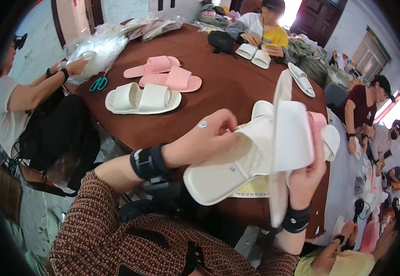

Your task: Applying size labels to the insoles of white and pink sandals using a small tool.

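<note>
Indoors, white slippers (293, 138) over brown table (227, 85)

Around the brown table (223, 87)
We see teal-handled scissors (104, 79) on its left side, clear plastic bags (102, 45) at its far left, a black bundle (220, 41) near its far edge.

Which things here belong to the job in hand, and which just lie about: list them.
Job in hand, it seems:
- left hand and right hand
- held slippers, white
- yellow sheet beneath

Likely just lying about:
- scissors
- pink slippers
- loose white slippers, perhaps the same batch
</note>
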`<action>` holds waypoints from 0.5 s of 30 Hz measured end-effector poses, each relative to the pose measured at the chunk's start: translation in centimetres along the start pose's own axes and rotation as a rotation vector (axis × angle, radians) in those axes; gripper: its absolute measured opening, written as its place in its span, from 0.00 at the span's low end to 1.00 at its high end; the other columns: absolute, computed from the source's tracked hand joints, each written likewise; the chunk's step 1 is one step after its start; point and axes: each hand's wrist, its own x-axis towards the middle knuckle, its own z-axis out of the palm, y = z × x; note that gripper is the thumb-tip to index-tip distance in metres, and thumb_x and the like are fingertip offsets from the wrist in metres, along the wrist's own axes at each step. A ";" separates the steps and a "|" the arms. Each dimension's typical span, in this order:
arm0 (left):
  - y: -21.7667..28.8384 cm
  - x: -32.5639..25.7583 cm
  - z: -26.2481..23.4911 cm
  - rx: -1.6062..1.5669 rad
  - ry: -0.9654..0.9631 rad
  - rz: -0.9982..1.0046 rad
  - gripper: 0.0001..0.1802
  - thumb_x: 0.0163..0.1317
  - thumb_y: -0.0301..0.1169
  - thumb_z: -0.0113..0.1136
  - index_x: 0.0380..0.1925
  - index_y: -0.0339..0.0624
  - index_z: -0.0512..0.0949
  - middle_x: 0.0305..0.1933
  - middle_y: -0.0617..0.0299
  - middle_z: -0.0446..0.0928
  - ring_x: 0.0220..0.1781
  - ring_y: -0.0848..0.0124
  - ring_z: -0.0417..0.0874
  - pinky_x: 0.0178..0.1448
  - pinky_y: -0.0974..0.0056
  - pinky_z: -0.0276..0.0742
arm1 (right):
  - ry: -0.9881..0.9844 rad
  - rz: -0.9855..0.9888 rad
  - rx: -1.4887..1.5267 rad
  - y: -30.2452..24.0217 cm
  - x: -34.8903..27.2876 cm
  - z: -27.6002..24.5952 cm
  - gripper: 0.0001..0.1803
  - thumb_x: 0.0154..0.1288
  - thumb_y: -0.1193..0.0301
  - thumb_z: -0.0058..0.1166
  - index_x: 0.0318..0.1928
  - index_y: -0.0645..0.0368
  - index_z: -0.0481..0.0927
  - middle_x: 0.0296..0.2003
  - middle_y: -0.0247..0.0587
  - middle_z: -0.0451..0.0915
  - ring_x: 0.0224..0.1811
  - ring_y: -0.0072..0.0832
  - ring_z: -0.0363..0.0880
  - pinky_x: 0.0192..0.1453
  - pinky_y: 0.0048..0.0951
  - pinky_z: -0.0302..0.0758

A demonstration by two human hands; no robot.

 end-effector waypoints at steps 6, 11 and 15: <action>5.4 7.5 7.3 -0.125 -0.067 0.385 0.08 0.63 0.24 0.61 0.39 0.37 0.72 0.34 0.68 0.74 0.36 0.84 0.74 0.38 0.75 0.72 | 0.223 0.078 -0.314 1.2 0.0 -11.3 0.27 0.70 0.66 0.52 0.64 0.70 0.71 0.60 0.48 0.77 0.60 0.30 0.75 0.66 0.31 0.68; 7.3 13.7 12.4 0.021 -0.128 0.495 0.08 0.65 0.28 0.60 0.41 0.35 0.76 0.36 0.64 0.77 0.38 0.79 0.78 0.40 0.70 0.77 | 0.430 0.216 -0.607 2.9 0.4 -18.4 0.23 0.71 0.74 0.45 0.65 0.67 0.69 0.53 0.47 0.79 0.52 0.29 0.78 0.58 0.32 0.73; 3.1 12.5 13.5 0.229 -0.197 0.612 0.11 0.63 0.28 0.61 0.43 0.36 0.77 0.55 0.52 0.74 0.54 0.63 0.79 0.55 0.62 0.76 | 0.370 0.470 -0.682 10.0 -7.0 -22.6 0.31 0.65 0.79 0.41 0.71 0.62 0.62 0.54 0.67 0.77 0.51 0.52 0.80 0.57 0.42 0.74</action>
